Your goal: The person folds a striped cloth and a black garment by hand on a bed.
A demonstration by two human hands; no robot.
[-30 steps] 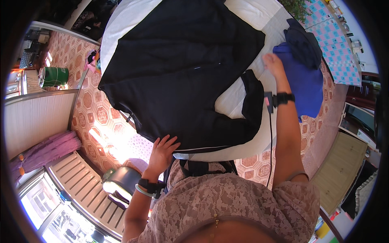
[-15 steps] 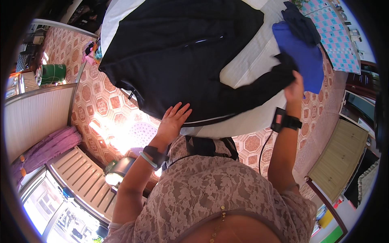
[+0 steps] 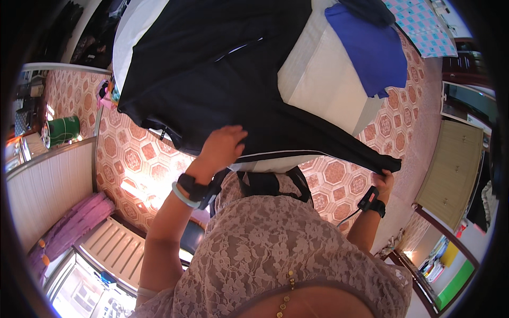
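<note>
A black long-sleeved jacket (image 3: 212,90) with thin white piping and a slanted pocket line lies spread over a white-covered surface. My right hand (image 3: 384,181) is closed on the cuff end of its sleeve (image 3: 339,132), pulling it out straight past the surface's near right edge. My left hand (image 3: 221,147) rests on or just above the jacket near its lower edge, fingers loosely bent and apart, with no fabric visibly gripped. A small dark tag (image 3: 163,133) shows at the jacket's left end.
A blue folded garment (image 3: 368,47) and a dark one (image 3: 371,10) lie at the right of the white cover (image 3: 318,79). Patterned tile floor (image 3: 334,177) surrounds it. A green drum (image 3: 62,130) stands far left; a pale cabinet (image 3: 450,164) stands at right.
My right hand has moved down toward me, drawing the bunched sleeve out straight. My left hand has gone from flat to loosely bent. The view has shifted slightly.
</note>
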